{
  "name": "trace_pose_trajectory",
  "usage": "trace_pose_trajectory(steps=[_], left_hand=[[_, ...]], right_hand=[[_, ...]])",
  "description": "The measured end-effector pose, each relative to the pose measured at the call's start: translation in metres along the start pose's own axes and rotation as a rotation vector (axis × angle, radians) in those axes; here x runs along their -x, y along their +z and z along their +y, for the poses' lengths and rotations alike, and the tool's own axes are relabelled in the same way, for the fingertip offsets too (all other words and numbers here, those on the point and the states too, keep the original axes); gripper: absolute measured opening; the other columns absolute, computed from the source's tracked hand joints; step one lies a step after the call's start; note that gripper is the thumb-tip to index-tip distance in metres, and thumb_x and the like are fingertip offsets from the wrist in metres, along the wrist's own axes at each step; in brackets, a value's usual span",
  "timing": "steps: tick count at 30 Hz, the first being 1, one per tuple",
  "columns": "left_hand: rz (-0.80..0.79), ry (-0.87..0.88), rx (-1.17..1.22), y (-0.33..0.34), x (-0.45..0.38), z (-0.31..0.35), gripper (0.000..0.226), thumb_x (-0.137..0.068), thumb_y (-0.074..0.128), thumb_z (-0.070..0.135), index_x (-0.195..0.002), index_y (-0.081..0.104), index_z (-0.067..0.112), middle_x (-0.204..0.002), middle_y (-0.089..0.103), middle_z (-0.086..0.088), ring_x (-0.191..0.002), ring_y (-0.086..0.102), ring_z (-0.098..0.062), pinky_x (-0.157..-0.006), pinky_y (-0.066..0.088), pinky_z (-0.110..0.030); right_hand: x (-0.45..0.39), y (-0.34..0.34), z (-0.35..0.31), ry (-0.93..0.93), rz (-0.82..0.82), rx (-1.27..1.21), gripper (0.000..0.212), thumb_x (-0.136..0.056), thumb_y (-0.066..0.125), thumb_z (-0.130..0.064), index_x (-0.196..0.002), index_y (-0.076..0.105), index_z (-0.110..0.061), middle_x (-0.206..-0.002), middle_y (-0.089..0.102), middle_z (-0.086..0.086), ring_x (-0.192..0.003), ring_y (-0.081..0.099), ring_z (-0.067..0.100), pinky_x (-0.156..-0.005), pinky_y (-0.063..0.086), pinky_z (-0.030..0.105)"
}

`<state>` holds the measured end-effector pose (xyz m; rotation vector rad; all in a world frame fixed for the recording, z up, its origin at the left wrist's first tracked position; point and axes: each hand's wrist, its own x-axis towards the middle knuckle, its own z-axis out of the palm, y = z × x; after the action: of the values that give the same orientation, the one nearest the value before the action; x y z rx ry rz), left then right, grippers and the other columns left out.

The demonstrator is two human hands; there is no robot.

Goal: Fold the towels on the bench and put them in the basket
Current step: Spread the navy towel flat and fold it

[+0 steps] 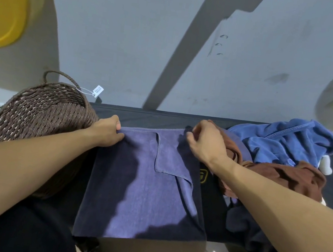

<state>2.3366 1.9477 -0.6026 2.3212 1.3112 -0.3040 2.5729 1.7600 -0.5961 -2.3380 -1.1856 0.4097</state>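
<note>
A purple-grey towel [142, 188] lies spread flat across the black bench [154, 118], its near edge hanging over the front. One corner is folded inward near the middle. My left hand [107, 132] pinches the towel's far left corner. At the far right corner, my right hand [203, 143] grips the edge. A brown woven basket [35, 117] with a handle and a white tag stands at the left, touching my left forearm.
A heap of unfolded towels sits on the bench's right end: a blue one [286, 141] at the back, a brown one [277, 176] in front, a dark one [242, 218] nearer me. A grey wall rises behind the bench. A yellow shape [3, 9] hangs upper left.
</note>
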Motion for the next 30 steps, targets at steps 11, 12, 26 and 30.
trace_pose_trajectory(steps=[11, 12, 26, 30], left_hand=[[0.004, 0.077, -0.046, 0.000, 0.002, 0.003, 0.029, -0.088, 0.065, 0.025, -0.107, 0.047, 0.011, -0.108, 0.052, -0.015, -0.105, 0.050, -0.034, -0.089, 0.041, -0.037], [0.003, 0.084, -0.045, 0.000, 0.002, 0.002, 0.029, -0.087, 0.065, 0.025, -0.107, 0.048, 0.012, -0.108, 0.052, -0.015, -0.105, 0.050, -0.034, -0.090, 0.041, -0.037], [0.061, 0.016, -0.099, -0.004, -0.013, -0.002, 0.010, -0.088, 0.057, 0.010, -0.097, 0.054, 0.014, -0.111, 0.053, -0.017, -0.111, 0.051, -0.036, -0.095, 0.043, -0.039], [0.059, -0.002, -0.135, -0.006, -0.018, 0.000, 0.020, -0.087, 0.057, 0.007, -0.107, 0.056, 0.004, -0.116, 0.058, -0.020, -0.118, 0.048, -0.035, -0.096, 0.041, -0.038]], right_hand=[[0.044, 0.018, -0.020, -0.230, -0.416, 0.140, 0.014, -0.091, 0.056, -0.028, -0.099, 0.058, -0.016, -0.105, 0.061, 0.006, -0.097, 0.061, 0.030, -0.080, 0.051, 0.036], [0.038, 0.016, -0.018, -0.156, -0.346, 0.083, 0.013, -0.094, 0.053, -0.027, -0.098, 0.058, -0.016, -0.101, 0.066, 0.007, -0.093, 0.063, 0.030, -0.078, 0.049, 0.033], [-0.013, 0.009, 0.019, 0.226, -0.138, 0.040, 0.024, -0.093, 0.053, -0.026, -0.075, 0.058, -0.011, -0.070, 0.064, 0.003, -0.070, 0.066, 0.029, -0.063, 0.050, 0.032], [-0.022, 0.005, 0.015, 0.014, -0.092, 0.262, 0.030, -0.088, 0.061, -0.032, -0.105, 0.057, -0.007, -0.102, 0.061, 0.011, -0.092, 0.061, 0.033, -0.073, 0.048, 0.036]])
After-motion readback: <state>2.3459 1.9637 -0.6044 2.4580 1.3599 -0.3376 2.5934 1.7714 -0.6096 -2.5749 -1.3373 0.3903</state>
